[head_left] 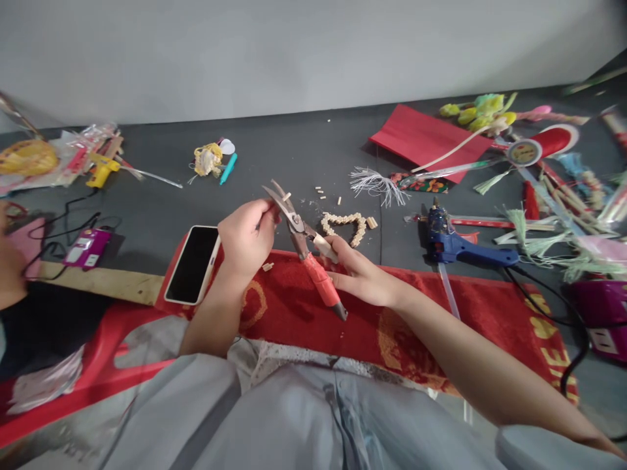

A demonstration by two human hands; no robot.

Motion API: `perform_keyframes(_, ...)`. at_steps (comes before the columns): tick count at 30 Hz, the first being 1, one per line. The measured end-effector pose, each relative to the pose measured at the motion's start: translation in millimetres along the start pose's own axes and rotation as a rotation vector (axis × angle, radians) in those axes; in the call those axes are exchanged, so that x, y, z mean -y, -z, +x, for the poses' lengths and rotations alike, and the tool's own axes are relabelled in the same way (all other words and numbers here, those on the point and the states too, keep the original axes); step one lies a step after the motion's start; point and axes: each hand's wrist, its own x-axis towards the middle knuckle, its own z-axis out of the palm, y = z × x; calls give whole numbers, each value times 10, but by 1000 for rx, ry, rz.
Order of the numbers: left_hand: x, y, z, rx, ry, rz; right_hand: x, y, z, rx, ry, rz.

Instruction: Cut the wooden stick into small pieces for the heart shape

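My right hand (360,271) is closed round the red handles of a pair of cutters (306,245), whose metal jaws point up and left and stand apart. My left hand (247,235) is pinched on a thin stick held at the jaws; the stick is mostly hidden by my fingers. A small cut piece (287,195) sits at the jaw tips. Beyond the cutters lies a heart shape made of short wooden pieces (345,224), with several loose bits (321,191) near it. Both hands hover over a red printed cloth (441,326).
A phone (192,264) lies face up left of my left hand. A blue glue gun (453,245) with a black cable lies to the right. Red paper (416,138), white threads (375,183), tassels and sticks crowd the right. A yellow glue gun (102,170) and a purple power strip (88,248) sit left.
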Motion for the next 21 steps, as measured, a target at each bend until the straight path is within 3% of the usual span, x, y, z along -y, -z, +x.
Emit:
perform_keyframes(6,-47,4,13,-8,54,-84,25,13,-6,7,20,-6)
perform_keyframes(21,58,20,31,-25,-76,24,-32,-5,24,-44,31,8)
